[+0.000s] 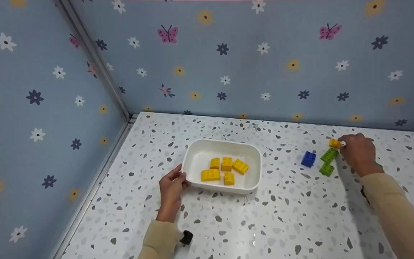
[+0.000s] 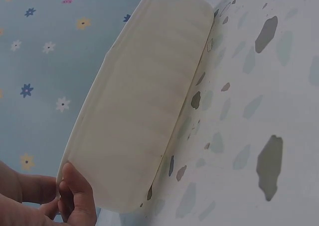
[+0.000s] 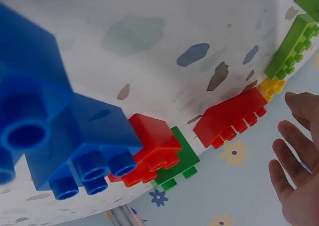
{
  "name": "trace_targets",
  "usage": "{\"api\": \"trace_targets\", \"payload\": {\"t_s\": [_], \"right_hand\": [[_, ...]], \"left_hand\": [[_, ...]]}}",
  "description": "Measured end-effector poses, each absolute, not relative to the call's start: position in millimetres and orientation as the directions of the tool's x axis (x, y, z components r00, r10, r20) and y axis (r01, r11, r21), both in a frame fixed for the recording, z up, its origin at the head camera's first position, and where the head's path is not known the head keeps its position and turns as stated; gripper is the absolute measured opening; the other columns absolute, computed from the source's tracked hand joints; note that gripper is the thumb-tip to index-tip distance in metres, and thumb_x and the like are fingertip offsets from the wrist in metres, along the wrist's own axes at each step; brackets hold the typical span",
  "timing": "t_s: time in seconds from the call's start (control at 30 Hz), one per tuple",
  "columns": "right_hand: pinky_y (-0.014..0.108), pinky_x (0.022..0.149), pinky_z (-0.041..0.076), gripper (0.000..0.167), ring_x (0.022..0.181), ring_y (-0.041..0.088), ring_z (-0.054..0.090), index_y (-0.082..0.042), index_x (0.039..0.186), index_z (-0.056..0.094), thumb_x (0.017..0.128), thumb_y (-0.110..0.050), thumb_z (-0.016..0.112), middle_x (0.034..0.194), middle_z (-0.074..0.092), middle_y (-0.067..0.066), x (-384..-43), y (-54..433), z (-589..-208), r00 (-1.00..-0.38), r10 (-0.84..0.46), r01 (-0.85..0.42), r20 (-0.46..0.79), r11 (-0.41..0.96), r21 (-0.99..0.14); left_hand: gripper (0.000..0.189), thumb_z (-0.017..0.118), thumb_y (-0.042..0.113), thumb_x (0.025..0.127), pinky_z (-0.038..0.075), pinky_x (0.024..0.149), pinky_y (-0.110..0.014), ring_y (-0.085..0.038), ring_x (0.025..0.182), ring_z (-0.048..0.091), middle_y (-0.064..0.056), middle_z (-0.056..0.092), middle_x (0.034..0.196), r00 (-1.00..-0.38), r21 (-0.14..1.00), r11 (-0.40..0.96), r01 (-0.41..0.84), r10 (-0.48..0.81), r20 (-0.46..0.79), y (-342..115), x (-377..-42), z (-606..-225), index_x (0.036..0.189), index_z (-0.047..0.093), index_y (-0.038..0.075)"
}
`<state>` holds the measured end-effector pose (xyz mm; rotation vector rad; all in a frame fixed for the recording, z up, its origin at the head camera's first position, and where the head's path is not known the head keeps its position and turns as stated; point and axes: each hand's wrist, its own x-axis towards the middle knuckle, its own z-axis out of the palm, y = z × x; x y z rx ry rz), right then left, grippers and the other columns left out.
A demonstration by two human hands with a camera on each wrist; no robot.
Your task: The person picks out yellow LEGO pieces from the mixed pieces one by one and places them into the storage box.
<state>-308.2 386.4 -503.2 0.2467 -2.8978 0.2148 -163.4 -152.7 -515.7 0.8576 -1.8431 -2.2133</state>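
Note:
My left hand [image 1: 172, 185] grips the left rim of a white plastic tub [image 1: 221, 187], its thumb and fingers about the edge in the left wrist view [image 2: 75, 196]. Several yellow toy building bricks [image 1: 210, 175] lie inside the tub. Over on the right, my right hand [image 1: 358, 151] reaches beside a small yellow brick [image 1: 334, 143], fingertips at its right side. From the right wrist, that hand's fingers [image 3: 294, 151] look spread, with the thumb close to the yellow brick [image 3: 272, 88]. Green bricks [image 1: 329, 155] and a blue brick [image 1: 308, 159] lie near it.
Red bricks [image 3: 234, 113], larger blue bricks [image 3: 84, 141] and a dark green brick [image 3: 177, 163] lie around the right hand. The speckled white table [image 1: 279, 223] meets a flowered blue panel [image 1: 250, 72] at the back and another panel [image 1: 31, 144] on the left.

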Motion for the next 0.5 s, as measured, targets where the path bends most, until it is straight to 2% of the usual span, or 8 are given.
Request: {"api": "trace_targets", "payload": {"t_s": [0.17,0.4,0.5], "right_hand": [[0.074,0.090,0.046,0.034,0.096,0.053,0.058,0.014,0.124,0.067,0.092,0.006,0.073,0.101,0.069,0.034,-310.8,390.2,-503.4,-0.975,-0.119,-0.144,0.185,0.982,-0.125],[0.078,0.097,0.042,0.035,0.102,0.055,0.057,0.014,0.126,0.067,0.092,0.004,0.075,0.109,0.068,0.036,-314.0,390.2,-505.5,-0.986,-0.111,-0.124,0.127,0.987,-0.098],[0.077,0.093,0.045,0.033,0.101,0.055,0.057,0.013,0.124,0.068,0.093,0.005,0.073,0.108,0.068,0.036,-315.2,389.0,-506.1,-0.983,-0.123,-0.136,0.133,0.987,-0.087]], "left_hand": [[0.040,0.062,-0.003,0.103,0.058,0.068,-0.020,-0.015,0.077,0.060,-0.016,0.058,0.113,-0.823,0.936,-0.240,-0.258,-0.454,-0.343,-152.6,-163.4,-515.6,0.142,0.063,-0.003],[0.040,0.062,-0.001,0.104,0.058,0.071,-0.020,-0.016,0.080,0.060,-0.016,0.058,0.117,-0.818,0.934,-0.228,-0.276,-0.455,-0.353,-152.4,-163.0,-515.3,0.144,0.063,-0.001],[0.040,0.062,-0.002,0.103,0.058,0.071,-0.021,-0.016,0.080,0.061,-0.016,0.058,0.117,-0.818,0.933,-0.234,-0.274,-0.454,-0.354,-152.1,-163.3,-514.7,0.143,0.063,0.000]]}}
